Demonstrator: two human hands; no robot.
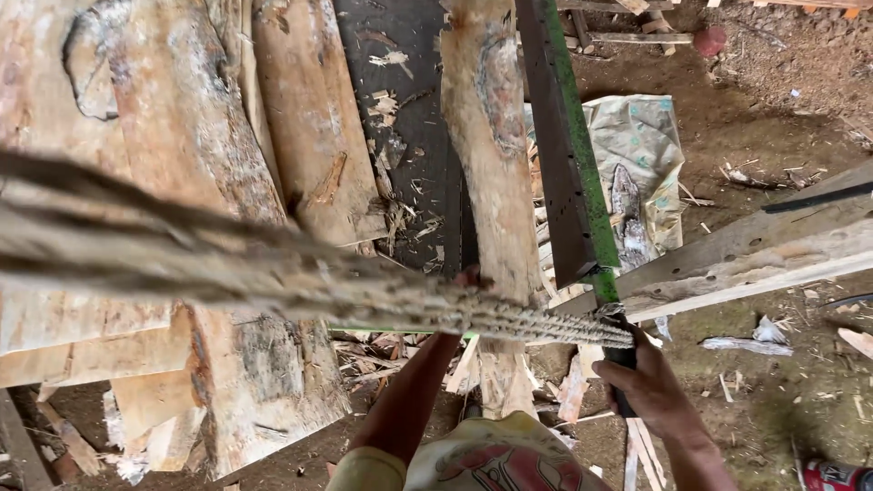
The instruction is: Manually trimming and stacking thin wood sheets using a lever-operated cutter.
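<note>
Right hand closed around a dark handle at about 5 o'clock in the view, fingers wrapped over the grip, thumb side toward the rope. Left hand reaching up near the centre, mostly hidden behind the thick rope; only fingertips showing above it, so how far closed cannot be told, though seemingly pressed against the rope or the plank behind. Left forearm running down from there toward 6 o'clock, ending at a yellow sleeve.

Rope stretched from 9 o'clock, blurred and close to the camera, across to the right hand's handle, its frayed grey strands ending just beside a bound wrap on the handle. Long dark blade with a green edge rising from that handle toward 12 o'clock, tilted slightly left, toothed along its right side.

Rough plank standing just left of the blade, running from 12 o'clock down past the rope. More bark-edged planks lying side by side from 9 to 11 o'clock, over a dark sheet littered with chips. Pale beam slanting from 3 o'clock toward the centre. Crumpled sack at 2 o'clock on the dirt floor, wood scraps scattered below the rope. Red ball-like object at 1 o'clock.
</note>
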